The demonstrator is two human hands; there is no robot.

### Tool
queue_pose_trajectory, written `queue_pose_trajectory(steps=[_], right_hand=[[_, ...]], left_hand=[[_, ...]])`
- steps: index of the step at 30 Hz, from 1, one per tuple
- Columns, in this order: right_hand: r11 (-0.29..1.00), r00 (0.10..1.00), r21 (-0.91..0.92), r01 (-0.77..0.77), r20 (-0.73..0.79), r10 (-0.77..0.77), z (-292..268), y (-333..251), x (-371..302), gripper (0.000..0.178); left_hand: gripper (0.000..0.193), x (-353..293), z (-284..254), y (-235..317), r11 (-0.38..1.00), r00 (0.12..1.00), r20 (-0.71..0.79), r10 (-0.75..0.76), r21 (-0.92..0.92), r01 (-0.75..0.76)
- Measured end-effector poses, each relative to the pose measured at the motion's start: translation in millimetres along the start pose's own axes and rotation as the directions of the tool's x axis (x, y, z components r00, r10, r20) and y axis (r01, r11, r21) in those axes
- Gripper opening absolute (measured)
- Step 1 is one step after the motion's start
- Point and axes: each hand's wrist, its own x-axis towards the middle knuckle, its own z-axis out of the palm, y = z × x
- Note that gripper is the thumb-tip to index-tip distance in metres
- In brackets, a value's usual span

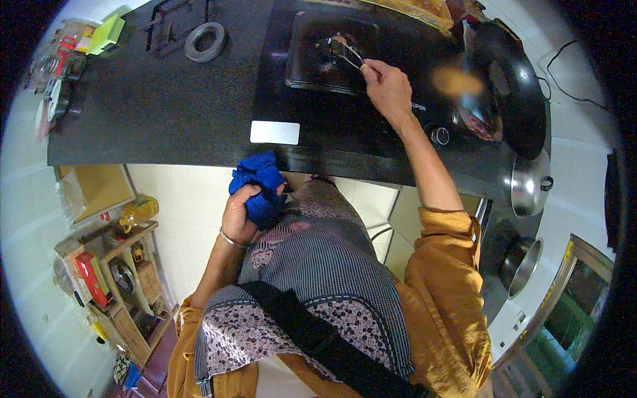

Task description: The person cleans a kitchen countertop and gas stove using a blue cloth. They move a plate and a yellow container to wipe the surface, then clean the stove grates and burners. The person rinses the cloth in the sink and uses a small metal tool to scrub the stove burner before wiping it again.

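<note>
My right hand [390,89] reaches over the black gas stove [405,60], its fingers closed on a slim metal tool [352,55] with two thin arms, like small tongs. The tool's far end touches or hovers just above the burner [337,44]; a small brownish piece shows there, too small to name. This burner sits in a dark square drip area [315,74], with no pan support over it. In front of the counter's edge, my left hand [240,211] is closed around a bunched blue cloth [264,205], held near the apron.
On the counter's left lie a grey metal ring [206,42] and a dark pan support [159,33]. A white rectangular object [275,132] lies near the front edge. Rightward are a stove knob [439,136], a black wok [521,93], a steel lid [531,182] and a pot [525,268].
</note>
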Motion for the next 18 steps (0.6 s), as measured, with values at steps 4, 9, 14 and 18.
queue_pose_trajectory(steps=[4, 9, 14, 18], right_hand=[[0.997, 0.987, 0.054, 0.048, -0.155, -0.039, -1, 18, 14, 0.028], [1.0, 0.999, 0.02, -0.016, -0.038, 0.017, 5, 23, 22, 0.025], [0.977, 0.997, 0.21, 0.02, 0.063, -0.034, -14, 27, 17, 0.022], [0.97, 0.991, 0.223, 0.097, -0.113, -0.073, 2, 34, 24, 0.025]], left_hand=[[0.056, 0, 5, 0, 1.0, 1.0, 0.021, 0.005, 0.012, -0.005], [0.056, -7, 17, -2, 0.997, 0.999, -0.025, -0.031, 0.071, 0.033], [0.056, -6, 18, -6, 0.995, 1.0, -0.005, -0.006, 0.097, 0.006], [0.057, -4, 19, -8, 0.997, 0.999, -0.018, -0.042, 0.067, 0.043]])
